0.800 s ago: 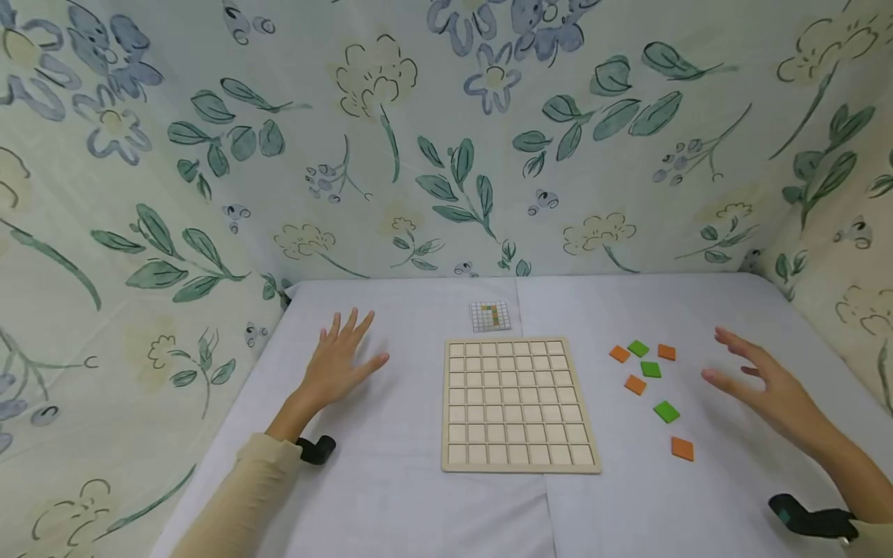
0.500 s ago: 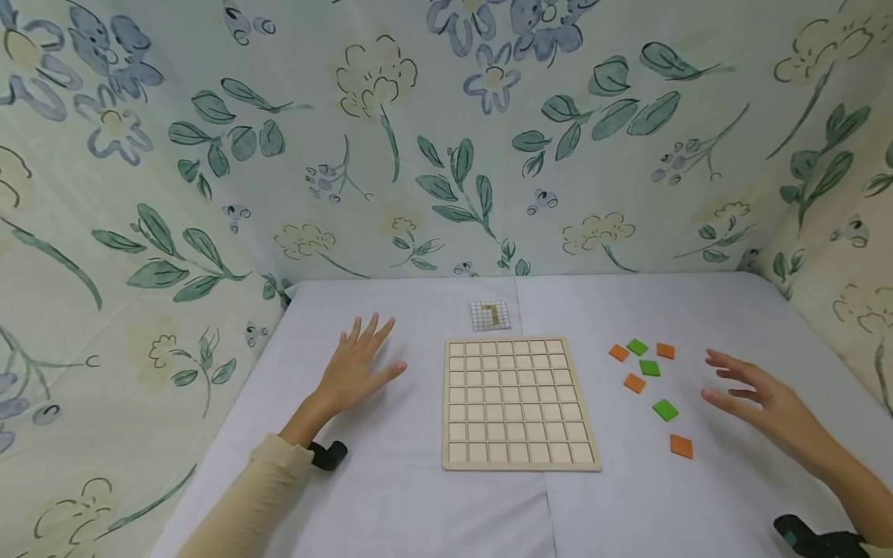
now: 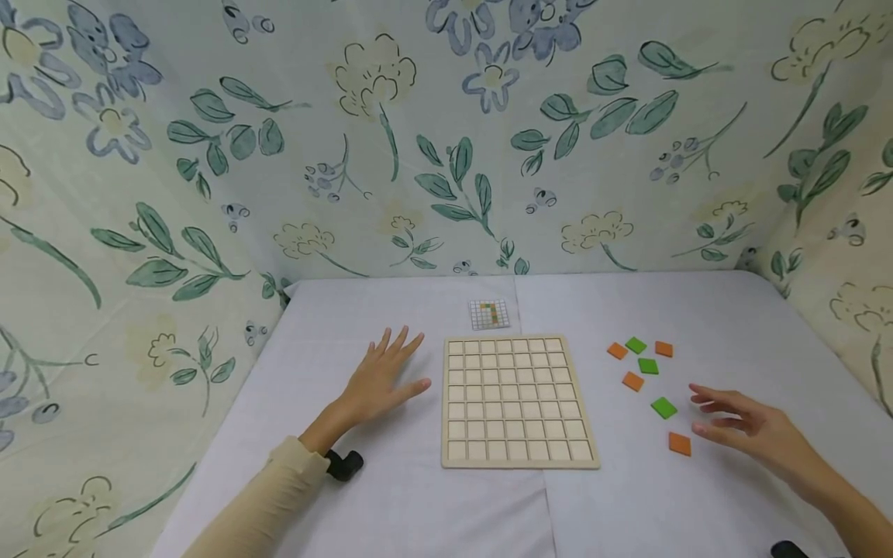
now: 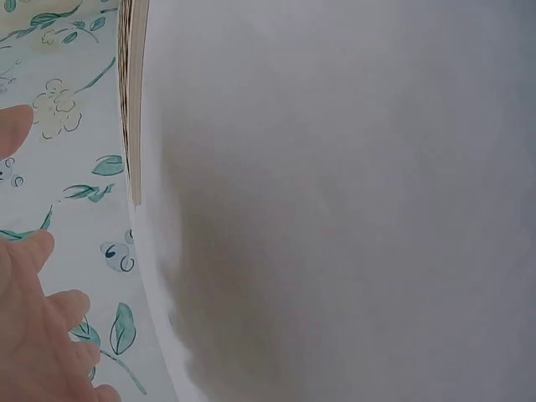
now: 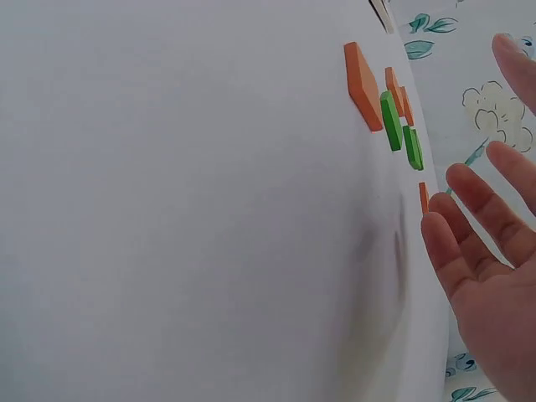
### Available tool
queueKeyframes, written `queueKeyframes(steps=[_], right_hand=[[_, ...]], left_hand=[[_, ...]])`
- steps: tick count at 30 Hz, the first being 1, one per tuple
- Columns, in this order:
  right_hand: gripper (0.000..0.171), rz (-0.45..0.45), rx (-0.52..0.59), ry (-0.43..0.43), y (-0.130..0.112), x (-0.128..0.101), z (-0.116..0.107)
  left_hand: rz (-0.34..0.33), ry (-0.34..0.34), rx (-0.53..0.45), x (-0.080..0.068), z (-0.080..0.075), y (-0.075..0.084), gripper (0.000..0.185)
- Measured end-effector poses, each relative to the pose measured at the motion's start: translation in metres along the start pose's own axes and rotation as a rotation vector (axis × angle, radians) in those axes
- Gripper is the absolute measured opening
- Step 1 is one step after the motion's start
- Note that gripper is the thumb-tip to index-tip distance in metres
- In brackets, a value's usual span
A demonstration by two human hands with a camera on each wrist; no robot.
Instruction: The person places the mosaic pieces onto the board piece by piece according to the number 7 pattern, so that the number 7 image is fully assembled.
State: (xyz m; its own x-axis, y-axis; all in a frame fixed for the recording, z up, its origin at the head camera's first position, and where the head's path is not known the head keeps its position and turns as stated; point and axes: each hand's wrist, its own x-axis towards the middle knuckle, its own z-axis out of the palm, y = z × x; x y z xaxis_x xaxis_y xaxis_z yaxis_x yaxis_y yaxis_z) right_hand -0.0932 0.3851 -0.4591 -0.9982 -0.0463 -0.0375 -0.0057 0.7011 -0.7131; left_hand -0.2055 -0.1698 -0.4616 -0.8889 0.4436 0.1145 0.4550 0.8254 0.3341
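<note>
My left hand (image 3: 380, 384) hovers over the cloth just left of a wooden grid board (image 3: 516, 466), fingers spread and holding nothing. The board's square cells hold no tiles. On the right, my right hand (image 3: 753, 426) is held above the cloth with fingers loosely bent and nothing in them. Its fingertips are close to a green tile (image 3: 663, 408) and an orange tile (image 3: 680, 444). Farther back lie several more loose orange and green tiles (image 3: 648, 366). In the right wrist view, the nearest orange tile (image 5: 362, 87) lies flat beyond the fingers.
A small printed grid card (image 3: 490, 315) with a coloured pattern lies behind the board. White cloth (image 3: 391, 504) covers the table. Floral fabric (image 3: 446, 139) hangs around its back and sides. A dark wrist strap piece (image 3: 345, 465) sits at my left wrist.
My left hand has moved right and nearer, toward the board's left edge. My right hand has come lower and slightly left, closer to the front tiles. Board and tiles stay in place.
</note>
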Motion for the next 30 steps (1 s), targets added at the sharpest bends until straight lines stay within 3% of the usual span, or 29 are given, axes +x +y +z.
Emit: queueKeyframes(steps=[10, 20, 30], right_hand=[[0.064, -0.008, 0.087, -0.004, 0.008, -0.004, 0.011], [0.06, -0.061, 0.07, -0.027, 0.008, -0.002, 0.018], [0.051, -0.128, 0.042, -0.013, 0.011, 0.0, 0.024]], left_hand=[[0.031, -0.069, -0.014, 0.004, 0.01, 0.007, 0.079], [0.068, -0.149, -0.001, 0.006, 0.019, 0.015, 0.082], [0.073, -0.187, 0.024, 0.008, 0.029, 0.014, 0.081]])
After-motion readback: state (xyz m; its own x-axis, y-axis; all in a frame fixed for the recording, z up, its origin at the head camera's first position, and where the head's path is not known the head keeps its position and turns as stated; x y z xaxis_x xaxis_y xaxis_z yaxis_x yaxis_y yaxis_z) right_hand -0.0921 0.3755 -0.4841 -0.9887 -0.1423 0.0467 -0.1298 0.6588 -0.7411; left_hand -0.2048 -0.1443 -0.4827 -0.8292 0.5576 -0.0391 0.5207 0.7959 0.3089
